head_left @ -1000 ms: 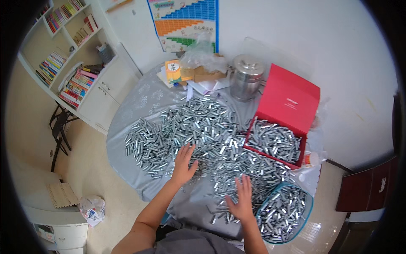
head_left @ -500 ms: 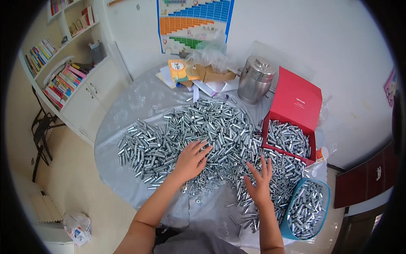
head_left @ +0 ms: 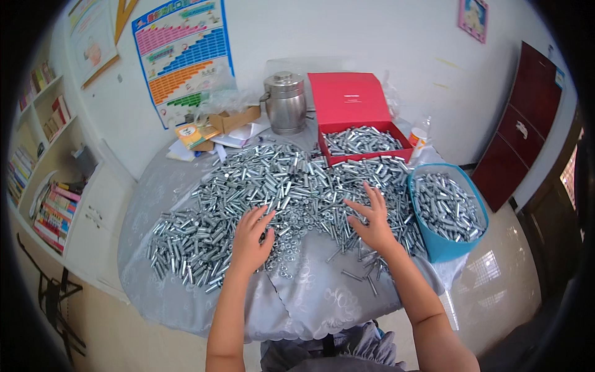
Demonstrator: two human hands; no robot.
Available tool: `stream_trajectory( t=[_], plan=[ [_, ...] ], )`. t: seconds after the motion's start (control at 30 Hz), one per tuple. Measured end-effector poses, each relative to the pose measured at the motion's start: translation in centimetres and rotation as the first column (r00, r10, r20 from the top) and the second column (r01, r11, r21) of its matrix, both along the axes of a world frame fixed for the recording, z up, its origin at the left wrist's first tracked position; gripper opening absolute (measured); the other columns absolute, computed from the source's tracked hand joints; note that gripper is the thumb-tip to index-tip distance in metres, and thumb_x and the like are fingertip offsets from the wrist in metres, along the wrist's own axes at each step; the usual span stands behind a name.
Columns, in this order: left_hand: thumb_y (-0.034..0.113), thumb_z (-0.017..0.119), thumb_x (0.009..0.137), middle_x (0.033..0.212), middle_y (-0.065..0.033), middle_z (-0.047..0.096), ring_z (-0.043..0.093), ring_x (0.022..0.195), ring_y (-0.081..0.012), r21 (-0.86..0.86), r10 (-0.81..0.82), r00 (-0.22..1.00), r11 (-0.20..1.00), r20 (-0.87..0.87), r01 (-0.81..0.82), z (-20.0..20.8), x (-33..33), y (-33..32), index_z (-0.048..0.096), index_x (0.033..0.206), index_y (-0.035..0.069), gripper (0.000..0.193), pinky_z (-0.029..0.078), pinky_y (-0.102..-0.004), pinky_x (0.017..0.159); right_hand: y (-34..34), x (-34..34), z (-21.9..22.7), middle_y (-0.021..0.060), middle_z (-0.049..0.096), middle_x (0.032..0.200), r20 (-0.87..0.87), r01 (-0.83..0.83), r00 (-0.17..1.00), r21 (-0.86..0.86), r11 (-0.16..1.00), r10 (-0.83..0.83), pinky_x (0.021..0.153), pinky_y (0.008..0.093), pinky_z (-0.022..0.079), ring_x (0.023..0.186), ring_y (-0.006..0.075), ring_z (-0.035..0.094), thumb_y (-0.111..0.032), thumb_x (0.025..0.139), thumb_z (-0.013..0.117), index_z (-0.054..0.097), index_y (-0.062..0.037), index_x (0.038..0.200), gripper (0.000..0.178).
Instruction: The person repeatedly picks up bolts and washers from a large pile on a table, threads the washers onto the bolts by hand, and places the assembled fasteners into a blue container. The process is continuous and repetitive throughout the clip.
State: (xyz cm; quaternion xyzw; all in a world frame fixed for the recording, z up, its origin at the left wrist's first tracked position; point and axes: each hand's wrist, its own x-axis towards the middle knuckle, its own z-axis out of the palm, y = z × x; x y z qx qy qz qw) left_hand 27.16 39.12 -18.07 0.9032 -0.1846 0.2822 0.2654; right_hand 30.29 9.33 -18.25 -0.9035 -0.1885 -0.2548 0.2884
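— What are the two hands doing?

— Both lie flat on the heap of silver metal pins (head_left: pixel 279 186) that covers most of the round table (head_left: pixel 310 297) with its grey cloth. The left hand (head_left: pixel 251 239) has its fingers spread and loose, palm down, gripping nothing; the fingertips rest on the pins and the small rings lying among them. The right hand (head_left: pixel 372 223) is also splayed wide, fingers released, pressing on pins near the heap's right edge.

— Where do the pins sit from the fingers?

— Under the fingertips of both hands and stretching away beyond them, and far out to the left of the left hand. A few loose pins lie just below the right wrist, on bare cloth.

— And what else is close?

— Just right of the right hand's fingers stands a blue basket (head_left: pixel 443 248) full of the same pins. Beyond the right fingertips is a red box (head_left: pixel 347 99), lid up, also holding pins. Beside it, further left, stands a steel pot (head_left: pixel 285 105), then a cardboard box (head_left: pixel 232 119) and some papers.
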Motion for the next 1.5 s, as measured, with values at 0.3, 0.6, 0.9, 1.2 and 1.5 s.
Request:
stream_trajectory(
  t=[0.3, 0.6, 0.9, 1.2, 1.5],
  plan=[
    [0.013, 0.057, 0.079, 0.116, -0.0094, 0.055, 0.048, 0.111, -0.0278, 0.038, -0.116, 0.993, 0.992, -0.033, 0.117, 0.3, 1.5, -1.6, 0.059, 0.109, 0.010, 0.030, 0.036, -0.0377, 0.095, 1.1, -3.2, -0.6, 0.0000, 0.058, 0.103, -0.292, -0.628, 0.772, -0.205, 0.751, 0.565, 0.090, 0.0377, 0.031, 0.102, 0.0248, 0.044, -0.021, 0.069, 0.069, 0.069, -0.0214, 0.091, 0.022],
    [0.004, 0.052, 0.079, 0.099, -0.0116, 0.061, 0.056, 0.095, -0.0297, -0.185, 0.048, 0.995, 0.982, 0.091, -0.031, -1.3, 4.3, 1.1, 0.060, 0.101, 0.006, 0.023, 0.042, -0.0384, 0.085, 2.9, -2.5, -0.2, -0.0002, 0.060, 0.090, -0.453, -0.674, 0.674, -0.055, 0.737, 0.583, 0.089, 0.0350, 0.031, 0.098, 0.0219, 0.046, -0.016, 0.076, 0.064, 0.062, -0.0120, 0.091, 0.016],
    [-0.001, 0.055, 0.076, 0.083, -0.0096, 0.063, 0.059, 0.079, -0.0260, -0.264, 0.143, 0.988, 0.952, -0.058, -0.154, -0.3, 5.2, 0.1, 0.065, 0.087, 0.006, 0.016, 0.045, -0.0320, 0.072, 1.9, -2.1, -0.6, 0.0022, 0.062, 0.081, -0.494, -0.297, 0.678, 0.493, 0.818, 0.544, 0.061, 0.0220, 0.044, 0.065, 0.0074, 0.054, -0.004, 0.079, 0.065, 0.059, -0.0039, 0.100, 0.022],
    [0.017, 0.070, 0.069, 0.075, -0.0057, 0.062, 0.057, 0.074, -0.0248, 0.082, 0.216, 0.971, 0.975, -0.105, -0.208, -1.7, 7.9, -1.9, 0.060, 0.085, 0.008, 0.021, 0.045, -0.0357, 0.068, 2.6, -2.1, -1.3, 0.0077, 0.065, 0.090, -0.314, -0.244, 0.819, 0.567, 0.787, 0.480, 0.075, 0.0258, 0.048, 0.082, 0.0129, 0.062, 0.001, 0.080, 0.061, 0.059, 0.0001, 0.095, 0.015],
    [0.009, 0.062, 0.083, 0.086, -0.0028, 0.058, 0.055, 0.076, -0.0104, -0.888, -0.376, 0.881, 0.450, -0.286, -0.096, 1.2, 4.2, -3.8, 0.053, 0.098, 0.004, 0.018, 0.046, -0.0244, 0.069, 2.0, -1.6, -2.2, 0.0148, 0.058, 0.106, -0.117, -0.184, 0.820, 0.873, 0.451, 0.561, 0.083, 0.0288, 0.047, 0.096, 0.0194, 0.058, 0.007, 0.086, 0.048, 0.046, 0.0006, 0.102, 0.018]
  ],
)
